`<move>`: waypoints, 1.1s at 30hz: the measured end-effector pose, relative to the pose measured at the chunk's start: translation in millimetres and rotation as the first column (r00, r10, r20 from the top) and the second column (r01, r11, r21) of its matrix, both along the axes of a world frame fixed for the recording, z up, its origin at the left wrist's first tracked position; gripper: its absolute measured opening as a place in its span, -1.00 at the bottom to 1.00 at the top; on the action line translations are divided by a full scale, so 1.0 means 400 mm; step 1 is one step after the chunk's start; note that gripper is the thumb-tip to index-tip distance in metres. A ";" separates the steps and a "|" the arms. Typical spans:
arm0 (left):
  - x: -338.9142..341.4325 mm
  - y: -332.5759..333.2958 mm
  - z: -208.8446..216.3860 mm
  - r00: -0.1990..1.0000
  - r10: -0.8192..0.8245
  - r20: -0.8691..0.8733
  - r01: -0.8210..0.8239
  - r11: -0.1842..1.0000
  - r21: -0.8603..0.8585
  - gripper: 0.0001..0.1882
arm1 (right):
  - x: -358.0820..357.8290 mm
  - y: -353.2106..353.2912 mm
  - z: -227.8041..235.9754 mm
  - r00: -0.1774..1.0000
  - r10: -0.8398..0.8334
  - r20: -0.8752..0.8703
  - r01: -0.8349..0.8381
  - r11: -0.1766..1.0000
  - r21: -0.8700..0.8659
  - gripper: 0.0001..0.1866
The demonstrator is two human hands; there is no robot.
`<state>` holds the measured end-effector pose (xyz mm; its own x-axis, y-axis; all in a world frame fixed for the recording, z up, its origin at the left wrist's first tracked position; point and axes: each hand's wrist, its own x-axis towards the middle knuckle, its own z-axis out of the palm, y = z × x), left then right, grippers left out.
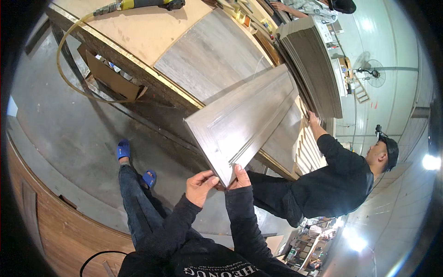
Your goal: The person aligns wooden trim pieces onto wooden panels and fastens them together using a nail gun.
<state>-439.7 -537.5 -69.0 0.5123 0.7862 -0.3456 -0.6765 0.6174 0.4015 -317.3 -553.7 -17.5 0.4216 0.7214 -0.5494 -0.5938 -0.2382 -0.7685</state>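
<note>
A grey wood-grain cabinet door panel [247, 117] with a framed, recessed middle is held up at a tilt in front of me. Its near corner sits between my two hands, and its far end reaches over the workbench. My left hand [199, 187] pinches the edge just left of that corner with thumb and fingers. On the other side of the corner, my right hand [240, 177] grips with the thumb on the face and the fingers hidden beneath. Under the raised panel, a flat grey board [207, 51] lies on the workbench [138, 34].
A yellow and black power tool [147, 3] with a yellow hose [62, 60] lies at the bench's far left. Tall stacked grey panels [314, 69] stand beyond. A co-worker in black [332, 180] is at the right. A torn cardboard box [110, 78] sits below the bench.
</note>
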 end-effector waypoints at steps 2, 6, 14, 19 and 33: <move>-0.032 0.032 0.010 0.993 0.082 -0.083 -0.074 0.993 0.097 -0.73 | -0.033 0.036 0.002 0.996 0.027 0.086 -0.031 0.998 0.045 -0.60; -0.087 0.111 0.023 0.943 0.234 -0.236 -0.198 0.966 0.166 -0.84 | 0.002 0.020 -0.051 0.681 -0.110 0.724 0.014 0.990 0.137 -0.47; -0.141 0.308 0.030 0.846 0.489 -0.210 -0.377 0.830 0.412 -0.67 | -0.143 0.133 0.109 -0.319 0.232 0.919 -0.336 0.879 -0.338 -0.37; -0.127 0.325 0.041 0.884 0.393 -0.253 -0.224 0.831 0.509 -0.59 | -0.117 0.148 0.087 -0.366 0.241 0.899 -0.320 0.874 -0.365 -0.35; -0.141 0.289 0.022 0.793 0.487 -0.366 -0.118 0.713 0.692 -0.83 | -0.106 0.022 0.184 0.060 0.253 0.966 -0.386 0.898 -0.211 -0.43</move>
<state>-495.9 -421.8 -60.1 0.1072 0.9842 0.1409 -0.3693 -0.0921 0.9247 -359.9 -544.9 56.0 0.2527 0.9522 0.1719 0.7639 -0.0872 -0.6395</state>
